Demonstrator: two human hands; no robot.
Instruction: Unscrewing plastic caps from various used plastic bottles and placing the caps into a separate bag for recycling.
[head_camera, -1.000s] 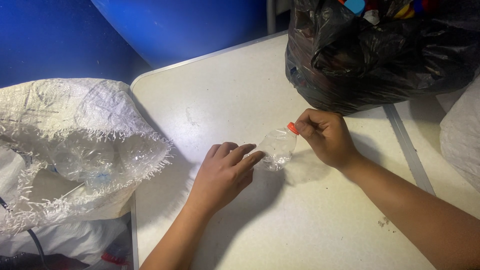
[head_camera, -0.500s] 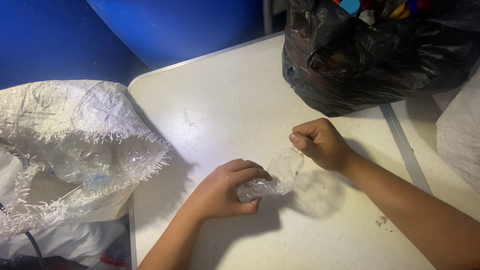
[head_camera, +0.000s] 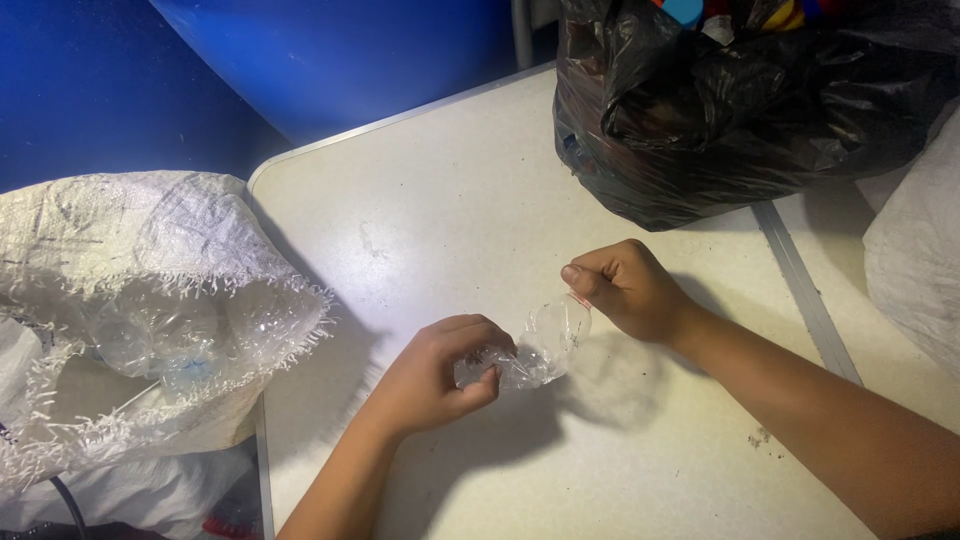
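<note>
Between two hands, left and right, fingers closed on one crushed clear bottle.

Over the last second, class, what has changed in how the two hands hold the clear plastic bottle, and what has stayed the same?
The left hand, earlier resting beside the clear plastic bottle, has closed around its base end. The right hand has closed into a fist over the neck, so the orange cap no longer shows. The bottle now lies lower, stretched between both hands and crumpled. The black bag, woven sack and white table have not moved.
</note>
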